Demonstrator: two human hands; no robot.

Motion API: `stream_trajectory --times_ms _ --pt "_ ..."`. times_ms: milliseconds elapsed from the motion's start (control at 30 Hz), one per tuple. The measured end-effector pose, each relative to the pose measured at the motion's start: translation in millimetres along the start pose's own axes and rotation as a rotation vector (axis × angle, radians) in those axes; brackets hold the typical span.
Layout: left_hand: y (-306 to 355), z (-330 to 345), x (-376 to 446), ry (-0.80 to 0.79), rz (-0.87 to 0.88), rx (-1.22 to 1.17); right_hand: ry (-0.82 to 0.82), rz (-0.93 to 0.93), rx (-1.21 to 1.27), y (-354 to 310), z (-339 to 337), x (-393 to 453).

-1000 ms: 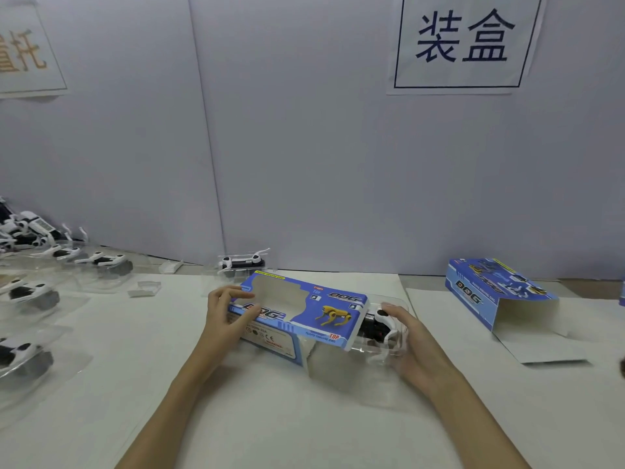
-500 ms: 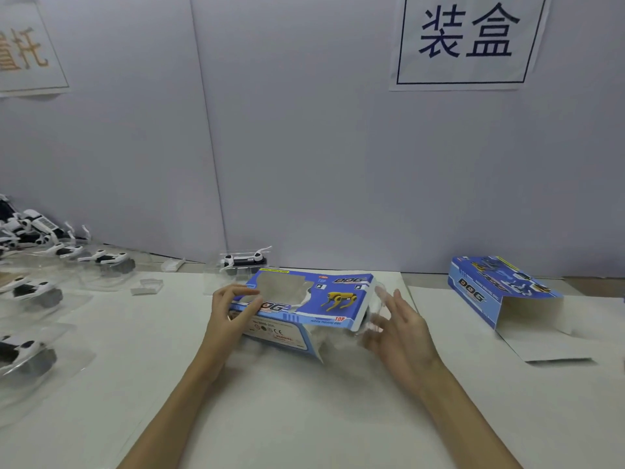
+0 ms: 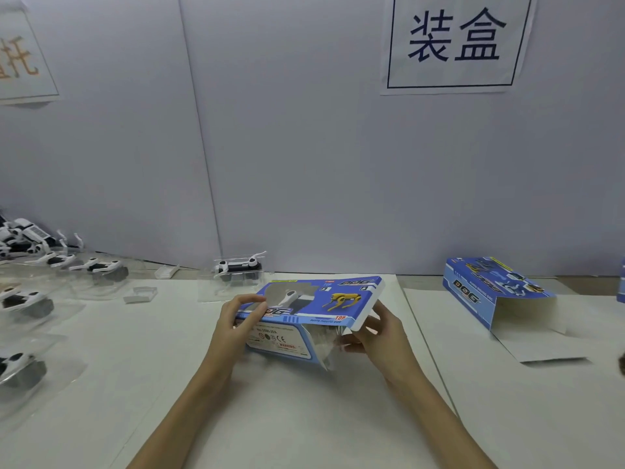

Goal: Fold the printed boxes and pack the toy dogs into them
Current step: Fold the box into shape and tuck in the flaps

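Blue box (image 3: 314, 299) sitting mid-table, left hand (image 3: 233, 319) gripping its left end, right hand (image 3: 382, 336) curling around its open right end, toy dog (image 3: 287, 297) peeking through the window, mostly hidden, bare white table (image 3: 304, 418) lying open in front, more toy dogs (image 3: 27, 299) getting cut off at the left edge.

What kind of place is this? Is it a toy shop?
More likely a toy packing workstation than a shop. A row of toy dogs in clear trays waits on the white table, a printed box is being filled, and a paper sign hangs on the wall.
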State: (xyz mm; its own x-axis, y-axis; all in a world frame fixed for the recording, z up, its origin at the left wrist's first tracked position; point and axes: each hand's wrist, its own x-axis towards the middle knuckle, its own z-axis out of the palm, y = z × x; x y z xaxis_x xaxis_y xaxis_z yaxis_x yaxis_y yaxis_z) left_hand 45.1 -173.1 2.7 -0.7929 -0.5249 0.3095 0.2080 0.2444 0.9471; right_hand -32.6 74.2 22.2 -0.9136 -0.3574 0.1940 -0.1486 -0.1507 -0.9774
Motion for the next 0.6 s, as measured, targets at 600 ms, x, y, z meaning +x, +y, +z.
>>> stream_trajectory --times_ms 600 --pt "3.5 49.2 -21.8 0.011 0.515 0.446 0.265 -0.341 0.026 -18.9 3.7 -5.6"
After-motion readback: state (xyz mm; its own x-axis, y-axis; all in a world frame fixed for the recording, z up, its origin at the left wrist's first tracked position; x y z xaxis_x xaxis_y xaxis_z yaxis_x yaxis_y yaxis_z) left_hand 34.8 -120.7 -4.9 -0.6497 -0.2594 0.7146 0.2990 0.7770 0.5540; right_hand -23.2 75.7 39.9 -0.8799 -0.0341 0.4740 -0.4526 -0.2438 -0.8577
